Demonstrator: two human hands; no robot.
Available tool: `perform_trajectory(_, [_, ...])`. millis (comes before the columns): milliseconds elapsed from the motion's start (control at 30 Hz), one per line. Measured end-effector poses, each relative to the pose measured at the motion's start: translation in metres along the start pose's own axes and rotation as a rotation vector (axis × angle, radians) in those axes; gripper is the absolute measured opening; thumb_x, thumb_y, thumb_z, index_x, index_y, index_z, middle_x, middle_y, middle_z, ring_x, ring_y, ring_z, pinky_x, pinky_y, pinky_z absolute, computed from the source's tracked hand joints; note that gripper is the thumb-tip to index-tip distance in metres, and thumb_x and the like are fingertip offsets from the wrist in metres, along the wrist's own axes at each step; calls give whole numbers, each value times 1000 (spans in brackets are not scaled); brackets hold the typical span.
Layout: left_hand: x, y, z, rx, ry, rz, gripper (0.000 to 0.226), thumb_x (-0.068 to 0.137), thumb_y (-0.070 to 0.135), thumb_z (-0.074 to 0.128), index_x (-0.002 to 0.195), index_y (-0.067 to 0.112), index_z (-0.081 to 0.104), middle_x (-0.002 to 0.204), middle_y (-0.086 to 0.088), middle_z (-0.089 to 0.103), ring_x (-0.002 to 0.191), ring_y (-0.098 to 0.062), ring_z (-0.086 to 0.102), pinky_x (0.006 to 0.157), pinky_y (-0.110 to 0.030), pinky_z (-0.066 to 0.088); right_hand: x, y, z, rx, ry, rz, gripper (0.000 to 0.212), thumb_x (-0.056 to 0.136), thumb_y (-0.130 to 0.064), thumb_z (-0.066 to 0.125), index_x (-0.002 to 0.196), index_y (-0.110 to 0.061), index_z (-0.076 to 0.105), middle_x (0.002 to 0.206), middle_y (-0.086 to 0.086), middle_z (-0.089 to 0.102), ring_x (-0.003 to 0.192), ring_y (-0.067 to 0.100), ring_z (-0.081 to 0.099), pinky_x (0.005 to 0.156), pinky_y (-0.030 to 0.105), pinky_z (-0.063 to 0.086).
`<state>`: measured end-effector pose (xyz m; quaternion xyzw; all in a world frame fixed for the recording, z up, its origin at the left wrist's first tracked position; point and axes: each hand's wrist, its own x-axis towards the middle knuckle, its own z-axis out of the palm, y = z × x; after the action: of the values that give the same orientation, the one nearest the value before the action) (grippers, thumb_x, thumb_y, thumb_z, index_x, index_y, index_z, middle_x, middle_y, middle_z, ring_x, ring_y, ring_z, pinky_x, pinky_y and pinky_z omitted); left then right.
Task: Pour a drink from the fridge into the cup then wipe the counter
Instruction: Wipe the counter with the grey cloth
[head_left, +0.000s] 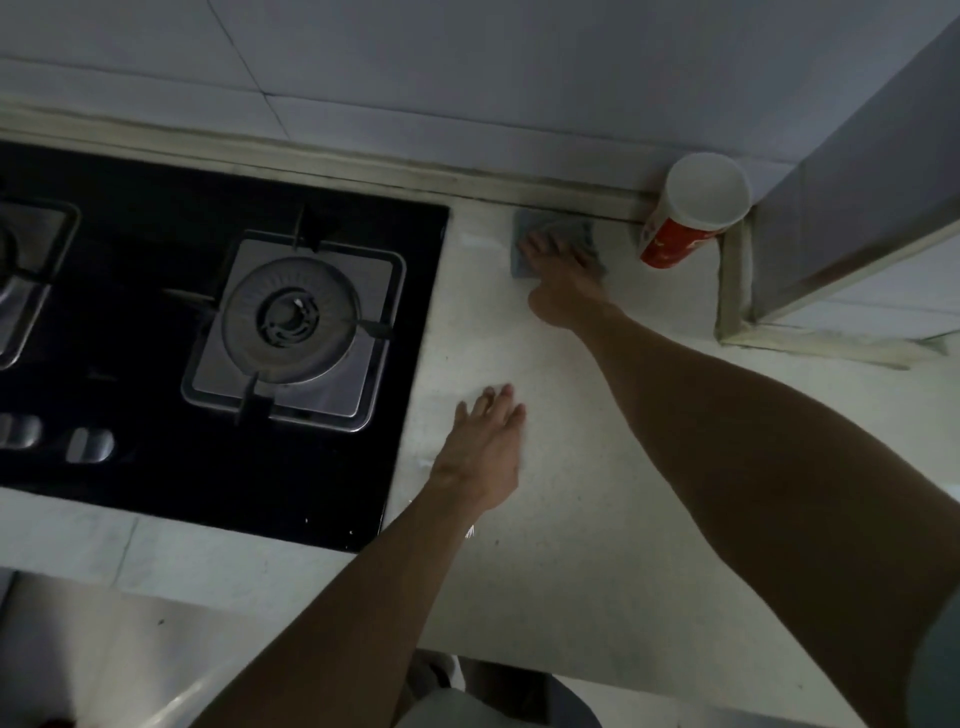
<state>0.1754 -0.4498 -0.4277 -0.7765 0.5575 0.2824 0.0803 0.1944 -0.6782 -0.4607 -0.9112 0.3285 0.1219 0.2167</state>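
Right hand presses flat fingers on the gray cloth at the back of the counter. Cup stands upright just beside it, mouth up. Left hand rests flat, fingers together.

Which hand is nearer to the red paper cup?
The right hand, pressing a grey cloth just left of the cup. The left hand is farther off, over the counter.

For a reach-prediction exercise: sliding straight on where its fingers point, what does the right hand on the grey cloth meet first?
Probably the raised beige ledge under the tiled wall; the red-and-white paper cup stands clear, rightward.
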Motion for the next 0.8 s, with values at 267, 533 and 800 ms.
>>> perform_trajectory(267, [4,-1,-12,-73,-64,-7,60,94,15,54,149,10,31,161,-9,10,149,-29,12,119,-49,25,-20,5,-6,95,59,165,77,89,-12,43,156,-27,7,164,-6,-2,150,16,-5,122,41,0])
perform_trajectory(533, [3,3,-9,26,-91,8,65,92,17,57,150,5,28,161,-14,9,147,-34,14,115,-52,30,-131,46,42,40,227,8,84,77,-1,53,153,-22,24,162,-5,18,151,16,6,123,42,4])
perform_trajectory(800, [1,15,-9,69,-99,-22,75,93,21,56,151,-5,16,161,-22,4,149,-38,8,114,-45,35,-160,97,37,-6,187,129,74,87,-12,51,154,-23,21,163,-3,12,151,18,2,123,43,2])
